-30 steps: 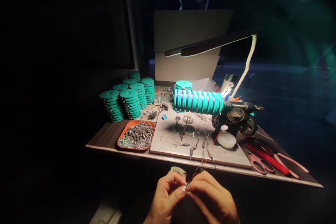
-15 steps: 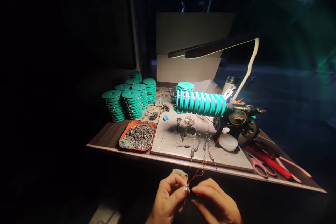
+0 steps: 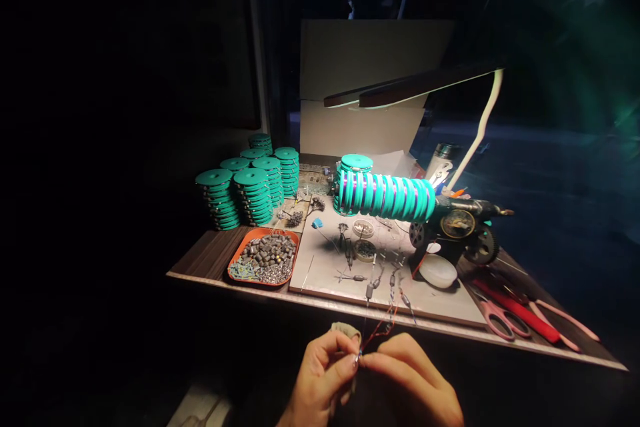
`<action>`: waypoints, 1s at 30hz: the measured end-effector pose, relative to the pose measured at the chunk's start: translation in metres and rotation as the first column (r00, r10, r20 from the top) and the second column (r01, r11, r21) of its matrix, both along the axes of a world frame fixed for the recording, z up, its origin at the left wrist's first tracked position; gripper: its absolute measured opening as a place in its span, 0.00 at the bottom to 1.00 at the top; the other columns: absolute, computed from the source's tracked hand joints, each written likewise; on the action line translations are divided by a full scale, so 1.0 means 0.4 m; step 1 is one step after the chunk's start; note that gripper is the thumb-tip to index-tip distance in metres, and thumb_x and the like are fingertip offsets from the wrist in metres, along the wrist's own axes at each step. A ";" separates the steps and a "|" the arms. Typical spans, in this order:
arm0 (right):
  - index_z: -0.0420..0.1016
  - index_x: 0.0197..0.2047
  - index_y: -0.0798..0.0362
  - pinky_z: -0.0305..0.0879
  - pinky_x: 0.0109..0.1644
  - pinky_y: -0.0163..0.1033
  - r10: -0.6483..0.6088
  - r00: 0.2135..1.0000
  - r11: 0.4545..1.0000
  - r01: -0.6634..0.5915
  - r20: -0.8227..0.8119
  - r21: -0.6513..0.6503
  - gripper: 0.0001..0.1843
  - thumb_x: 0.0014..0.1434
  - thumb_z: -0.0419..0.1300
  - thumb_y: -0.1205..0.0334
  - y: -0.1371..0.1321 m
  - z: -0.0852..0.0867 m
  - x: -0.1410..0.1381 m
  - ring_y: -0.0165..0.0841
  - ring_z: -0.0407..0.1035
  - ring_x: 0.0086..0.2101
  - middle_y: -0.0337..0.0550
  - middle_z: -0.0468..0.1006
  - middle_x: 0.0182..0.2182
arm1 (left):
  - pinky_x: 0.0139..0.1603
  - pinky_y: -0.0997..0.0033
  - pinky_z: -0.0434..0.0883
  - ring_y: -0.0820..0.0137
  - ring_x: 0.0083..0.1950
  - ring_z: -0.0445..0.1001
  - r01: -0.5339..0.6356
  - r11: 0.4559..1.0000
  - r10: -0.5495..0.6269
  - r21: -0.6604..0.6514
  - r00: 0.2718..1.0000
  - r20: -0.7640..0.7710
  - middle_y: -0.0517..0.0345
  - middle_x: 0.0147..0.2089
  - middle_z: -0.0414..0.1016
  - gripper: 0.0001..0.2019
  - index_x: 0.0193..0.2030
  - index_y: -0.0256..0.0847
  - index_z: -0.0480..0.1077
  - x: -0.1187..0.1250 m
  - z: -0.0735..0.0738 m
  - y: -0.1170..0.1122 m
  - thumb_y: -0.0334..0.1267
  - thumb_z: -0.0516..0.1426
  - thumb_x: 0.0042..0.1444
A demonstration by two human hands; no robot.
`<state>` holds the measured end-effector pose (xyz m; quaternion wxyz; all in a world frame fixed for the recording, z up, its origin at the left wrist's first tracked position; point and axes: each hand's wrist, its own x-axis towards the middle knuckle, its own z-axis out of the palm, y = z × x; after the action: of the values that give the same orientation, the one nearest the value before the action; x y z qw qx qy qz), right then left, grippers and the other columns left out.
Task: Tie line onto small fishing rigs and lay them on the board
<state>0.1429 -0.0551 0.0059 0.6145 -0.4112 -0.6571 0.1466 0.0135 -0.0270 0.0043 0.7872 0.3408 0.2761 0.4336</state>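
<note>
My left hand (image 3: 327, 370) is closed in a pinch on the end of a thread, with a tiny shiny bit at the fingertips. My right hand (image 3: 417, 377) has its thumb and forefinger together, touching the left fingertips; what they hold is too small to make out. From the pinch, red thread (image 3: 377, 332) and a thin dark line run up to the board's front edge. Just above lie grey sinkers (image 3: 369, 291) on cords. A pale cloth-like wrap (image 3: 345, 329) shows behind my left fingers.
An orange tray (image 3: 235, 240) holds sinkers and small metal parts. Behind it stand stacks of green spools (image 3: 251, 177). A row of green spools (image 3: 385, 196) sits on a black machine (image 3: 457, 223). At right lie pink scissors (image 3: 500, 320) and red-handled pliers (image 3: 540, 320). A lamp (image 3: 425, 83) hangs over the board.
My right hand has moved left, and its fingertips have closed together against the left fingertips. The left hand keeps its pinch. The view has shifted slightly.
</note>
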 end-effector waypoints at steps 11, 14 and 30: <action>0.74 0.36 0.50 0.65 0.26 0.33 0.191 0.981 0.978 -0.187 0.039 -0.091 0.08 0.59 0.53 0.63 0.009 0.020 0.011 0.31 0.67 0.26 0.42 0.69 0.26 | 0.21 0.78 0.47 0.82 0.21 0.55 0.000 0.999 0.002 -0.052 0.999 0.041 0.61 0.27 0.64 0.13 0.25 0.36 0.68 0.008 0.005 0.002 0.42 0.64 0.41; 0.71 0.36 0.51 0.65 0.29 0.32 0.299 0.944 0.937 -0.262 0.138 -0.231 0.09 0.60 0.50 0.65 0.024 0.075 0.040 0.30 0.67 0.28 0.42 0.69 0.28 | 0.21 0.77 0.48 0.82 0.21 0.54 -0.020 1.000 0.020 -0.010 1.000 -0.021 0.62 0.27 0.63 0.12 0.25 0.37 0.68 0.002 0.004 0.005 0.43 0.64 0.42; 0.64 0.19 0.53 0.48 0.23 0.36 -0.091 0.307 0.970 -0.189 0.947 0.154 0.12 0.50 0.59 0.72 0.103 0.172 0.054 0.30 0.61 0.21 0.35 0.69 0.18 | 0.34 0.69 0.63 0.65 0.33 0.67 -0.036 0.830 0.348 0.556 0.814 -0.465 0.54 0.30 0.65 0.11 0.29 0.38 0.70 -0.025 0.001 0.006 0.44 0.54 0.52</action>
<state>0.1643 -0.0140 0.0747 0.1495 -0.3216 -0.9167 -0.1840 0.0034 -0.0247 0.0047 0.5012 0.6200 0.3953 0.4561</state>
